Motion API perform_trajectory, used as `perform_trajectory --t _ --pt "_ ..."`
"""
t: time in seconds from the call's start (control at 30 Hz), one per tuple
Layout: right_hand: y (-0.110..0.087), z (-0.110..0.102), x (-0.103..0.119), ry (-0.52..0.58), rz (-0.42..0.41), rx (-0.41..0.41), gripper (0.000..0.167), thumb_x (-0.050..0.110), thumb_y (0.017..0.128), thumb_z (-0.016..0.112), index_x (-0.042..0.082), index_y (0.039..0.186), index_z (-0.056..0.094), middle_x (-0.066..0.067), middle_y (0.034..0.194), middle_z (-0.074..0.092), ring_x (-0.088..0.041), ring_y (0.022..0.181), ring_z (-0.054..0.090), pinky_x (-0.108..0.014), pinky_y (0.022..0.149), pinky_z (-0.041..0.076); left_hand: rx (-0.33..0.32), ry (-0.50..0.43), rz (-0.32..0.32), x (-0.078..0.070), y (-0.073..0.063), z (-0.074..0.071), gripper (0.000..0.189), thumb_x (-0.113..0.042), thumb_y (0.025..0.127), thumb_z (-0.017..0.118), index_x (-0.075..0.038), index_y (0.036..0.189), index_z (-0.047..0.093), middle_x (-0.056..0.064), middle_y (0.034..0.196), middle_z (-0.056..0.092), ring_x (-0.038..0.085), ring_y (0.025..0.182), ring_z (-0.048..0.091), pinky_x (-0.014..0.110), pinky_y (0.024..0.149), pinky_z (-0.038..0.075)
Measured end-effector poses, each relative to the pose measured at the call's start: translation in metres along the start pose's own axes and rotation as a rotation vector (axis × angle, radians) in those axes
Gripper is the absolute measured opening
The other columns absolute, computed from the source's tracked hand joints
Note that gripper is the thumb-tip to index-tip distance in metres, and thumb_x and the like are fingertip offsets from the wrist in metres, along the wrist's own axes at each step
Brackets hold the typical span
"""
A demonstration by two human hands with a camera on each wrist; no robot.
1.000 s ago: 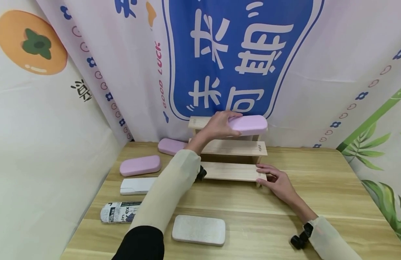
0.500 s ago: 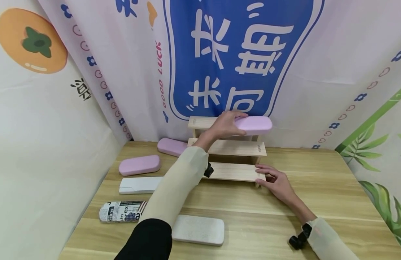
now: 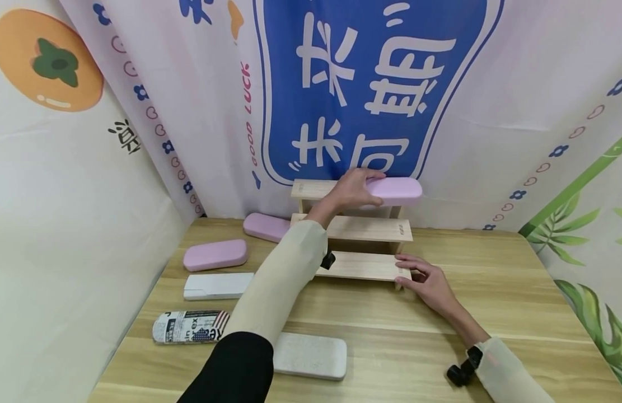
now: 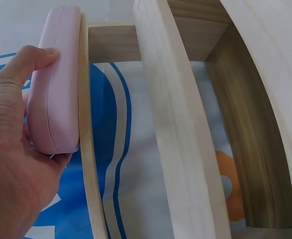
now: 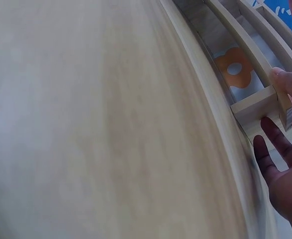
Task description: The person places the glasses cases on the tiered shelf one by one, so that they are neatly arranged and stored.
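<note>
My left hand (image 3: 355, 190) grips a lilac-pink glasses case (image 3: 398, 191) by its left end, at the right part of the top step of a three-tier wooden shelf rack (image 3: 369, 228). In the left wrist view, the thumb lies across the glasses case (image 4: 61, 84), fingers behind it, and its side is right against the top board (image 4: 85, 99). My right hand (image 3: 433, 286) holds the right end of the lowest board (image 3: 363, 265). In the right wrist view, the thumb of the right hand (image 5: 287, 184) presses that board's edge, with fingers spread by its side support.
Two more pink glasses cases (image 3: 216, 255) lie left of the rack, one partly behind it. In front of them are a white case (image 3: 218, 286), a newsprint-patterned case (image 3: 187, 327) and a speckled pale case (image 3: 313, 356). A printed curtain (image 3: 512, 140) hangs behind the table.
My left hand has shifted a little to the right with the pink glasses case along the top step, then nearly stopped. My right hand has kept its place on the lowest board.
</note>
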State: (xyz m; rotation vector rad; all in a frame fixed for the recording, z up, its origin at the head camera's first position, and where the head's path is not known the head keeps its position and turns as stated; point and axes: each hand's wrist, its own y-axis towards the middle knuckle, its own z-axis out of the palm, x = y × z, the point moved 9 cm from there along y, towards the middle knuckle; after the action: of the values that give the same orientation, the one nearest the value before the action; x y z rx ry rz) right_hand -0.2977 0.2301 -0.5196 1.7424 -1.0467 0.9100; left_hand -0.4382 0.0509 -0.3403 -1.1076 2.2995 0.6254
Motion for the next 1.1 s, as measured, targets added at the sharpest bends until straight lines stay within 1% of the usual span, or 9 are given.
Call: perform_trajectory --t 0.17,0.37,0.5,0.6,0.8,0.93,1.1 --pt "0.000 -0.001 0.000 -0.002 0.000 0.002 0.035 0.006 0.094 0.080 0.006 0.129 0.075 -0.015 0.147 0.063 0.002 0.126 0.061 -0.017 0.089 0.057 0.004 -0.009 0.019 -0.003 0.006 0.002 0.067 -0.023 0.083 0.089 -0.009 0.144 0.066 0.008 0.146 0.065 0.019 0.118 0.060 0.029 0.096 0.049" --pt "0.000 -0.002 0.000 0.002 -0.002 0.001 0.035 0.005 0.093 0.081 0.006 0.128 0.075 -0.015 0.146 0.064 0.000 0.126 0.062 -0.017 0.090 0.057 0.021 -0.002 0.047 -0.007 0.011 0.005 0.066 -0.021 0.084 0.088 -0.007 0.144 0.065 0.010 0.148 0.064 0.020 0.119 0.060 0.028 0.096 0.048" --pt "0.000 -0.003 -0.001 0.007 0.001 0.001 0.035 0.005 0.093 0.081 0.005 0.128 0.075 -0.016 0.146 0.064 0.000 0.125 0.062 -0.018 0.089 0.057 0.032 -0.012 0.036 -0.006 0.014 0.008 0.066 -0.020 0.086 0.087 -0.008 0.146 0.063 0.010 0.150 0.062 0.021 0.121 0.060 0.028 0.098 0.048" --pt "-0.001 -0.003 0.000 0.011 0.004 0.000 0.035 0.004 0.093 0.081 0.005 0.127 0.075 -0.016 0.146 0.064 0.000 0.125 0.062 -0.018 0.089 0.057 0.036 -0.039 0.020 -0.004 0.015 0.010 0.066 -0.019 0.087 0.087 -0.008 0.148 0.062 0.009 0.152 0.060 0.020 0.124 0.059 0.029 0.100 0.048" --pt "0.000 -0.001 0.000 0.003 0.011 0.009 0.035 0.006 0.093 0.081 0.006 0.127 0.076 -0.015 0.147 0.063 0.000 0.125 0.062 -0.018 0.088 0.057 0.020 -0.082 0.001 0.000 0.016 0.010 0.066 -0.018 0.089 0.087 -0.008 0.149 0.061 0.010 0.154 0.059 0.022 0.128 0.057 0.033 0.106 0.048" --pt "0.001 0.000 0.001 0.001 0.012 0.012 0.035 0.005 0.093 0.081 0.006 0.127 0.076 -0.015 0.147 0.063 0.000 0.125 0.062 -0.017 0.088 0.057 0.012 -0.083 0.010 0.001 0.017 0.010 0.066 -0.018 0.089 0.087 -0.007 0.149 0.061 0.010 0.154 0.059 0.022 0.130 0.058 0.032 0.107 0.048" --pt "0.001 0.000 0.001 0.003 0.020 0.010 0.035 0.007 0.093 0.081 0.007 0.127 0.076 -0.014 0.147 0.063 0.001 0.126 0.062 -0.017 0.088 0.057 0.000 -0.062 0.027 -0.001 0.019 0.009 0.064 -0.018 0.090 0.086 -0.006 0.148 0.062 0.011 0.153 0.059 0.023 0.133 0.057 0.032 0.108 0.047"
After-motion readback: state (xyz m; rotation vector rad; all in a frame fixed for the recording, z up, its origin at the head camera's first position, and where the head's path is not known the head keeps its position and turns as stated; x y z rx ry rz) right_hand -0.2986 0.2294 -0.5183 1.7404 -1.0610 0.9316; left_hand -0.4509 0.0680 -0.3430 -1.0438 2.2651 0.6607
